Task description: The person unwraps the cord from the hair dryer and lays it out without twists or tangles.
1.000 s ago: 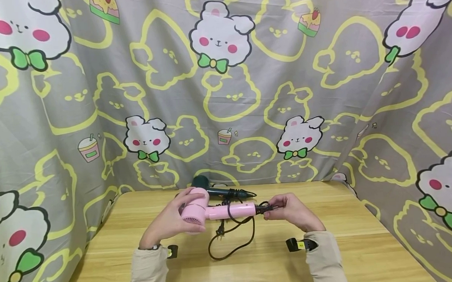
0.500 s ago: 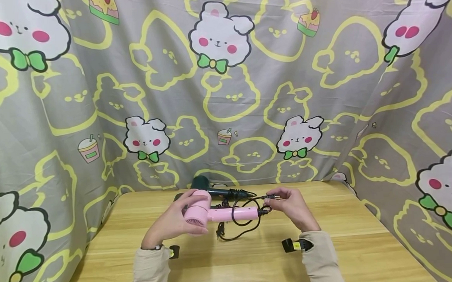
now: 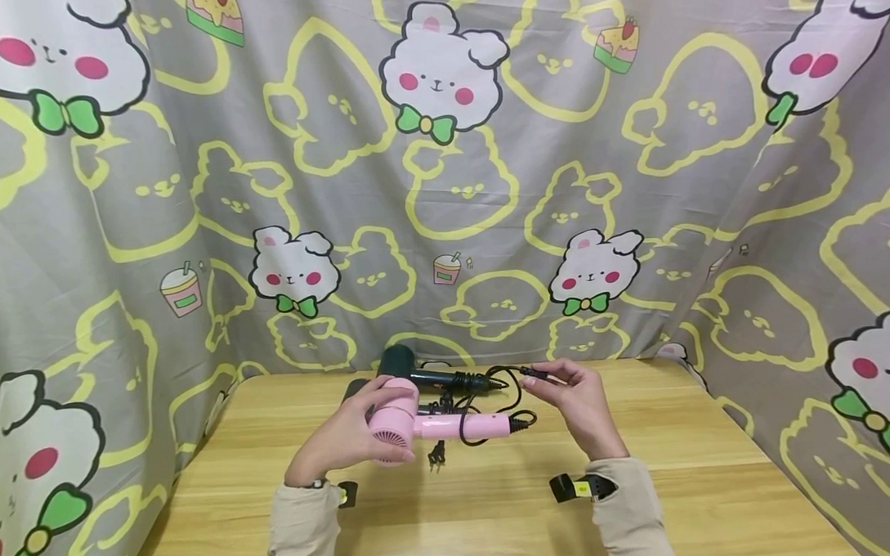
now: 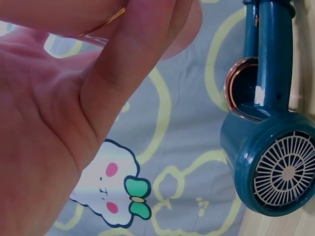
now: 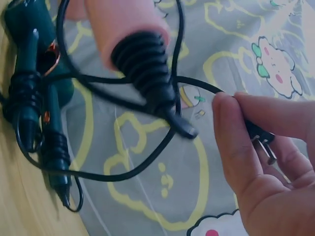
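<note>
My left hand [image 3: 340, 439] grips the head of a pink hair dryer [image 3: 468, 426], held above the table with its handle pointing right. My right hand [image 3: 583, 404] pinches the black two-pin plug [image 5: 261, 135] at the end of the cord, up and right of the handle. The black cord [image 5: 142, 169] hangs in loose loops about the handle. In the right wrist view, the dryer's ribbed cord sleeve [image 5: 145, 73] points toward the right hand. Behind lie two dark green hair dryers [image 4: 275, 142] with cords wrapped round their handles; the pink one partly covers the nearer.
Another black plug [image 3: 437, 452] lies on the wooden table [image 3: 468, 523] below the pink handle. A grey patterned curtain [image 3: 384, 231] surrounds the table at the back and sides. Black wrist cameras [image 3: 563, 487] stick out inward from both wrists.
My right hand has moved up from the handle's end, drawing the plug and cord away. The low cord loop has risen off the table. The left hand has stayed nearly still.
</note>
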The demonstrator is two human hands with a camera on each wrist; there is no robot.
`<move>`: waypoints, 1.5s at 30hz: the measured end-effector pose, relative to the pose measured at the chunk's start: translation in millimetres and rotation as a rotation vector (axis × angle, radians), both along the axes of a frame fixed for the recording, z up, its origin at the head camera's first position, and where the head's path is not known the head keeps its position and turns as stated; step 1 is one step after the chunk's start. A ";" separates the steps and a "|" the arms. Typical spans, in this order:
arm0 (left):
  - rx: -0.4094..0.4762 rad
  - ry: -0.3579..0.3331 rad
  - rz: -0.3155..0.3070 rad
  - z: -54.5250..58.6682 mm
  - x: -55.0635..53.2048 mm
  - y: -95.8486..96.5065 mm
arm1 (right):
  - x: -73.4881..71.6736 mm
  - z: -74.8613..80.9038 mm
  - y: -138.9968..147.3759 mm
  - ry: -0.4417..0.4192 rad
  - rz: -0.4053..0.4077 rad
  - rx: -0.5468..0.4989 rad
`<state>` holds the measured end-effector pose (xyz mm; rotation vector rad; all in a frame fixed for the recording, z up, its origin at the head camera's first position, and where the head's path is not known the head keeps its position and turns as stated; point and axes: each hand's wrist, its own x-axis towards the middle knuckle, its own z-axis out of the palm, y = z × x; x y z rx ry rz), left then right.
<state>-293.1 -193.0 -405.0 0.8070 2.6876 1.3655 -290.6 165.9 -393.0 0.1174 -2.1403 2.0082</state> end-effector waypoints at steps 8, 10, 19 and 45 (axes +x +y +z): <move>-0.013 -0.019 0.022 -4.7 -1.6 0.9 | 7.9 9.1 -9.3 0.111 0.037 -0.224; -0.017 -0.027 0.027 -5.2 -1.5 1.1 | 11.0 12.0 -12.3 0.156 0.067 -0.283; -0.034 -0.015 0.007 -5.8 -2.2 2.1 | 29.3 28.4 -27.1 0.320 0.209 -0.424; -0.022 0.006 0.025 -10.4 -6.6 2.3 | 75.1 48.3 -58.8 0.427 0.852 -0.281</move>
